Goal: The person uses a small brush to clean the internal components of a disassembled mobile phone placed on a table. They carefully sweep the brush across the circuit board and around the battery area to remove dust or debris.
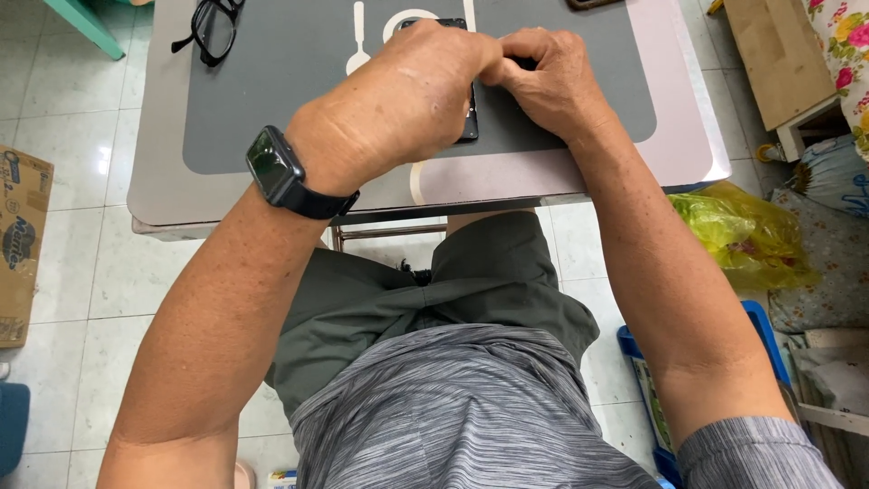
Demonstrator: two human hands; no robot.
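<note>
Both hands meet over a flat black rectangular slab device lying lengthwise away on the grey mat-covered worktop: left hand curled covering it, right hand pinching its right edge.

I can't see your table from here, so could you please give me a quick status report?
Left hand and right hand both down on the black phone, covering most of it. Phone flat on grey mat. Black glasses lie apart.
</note>
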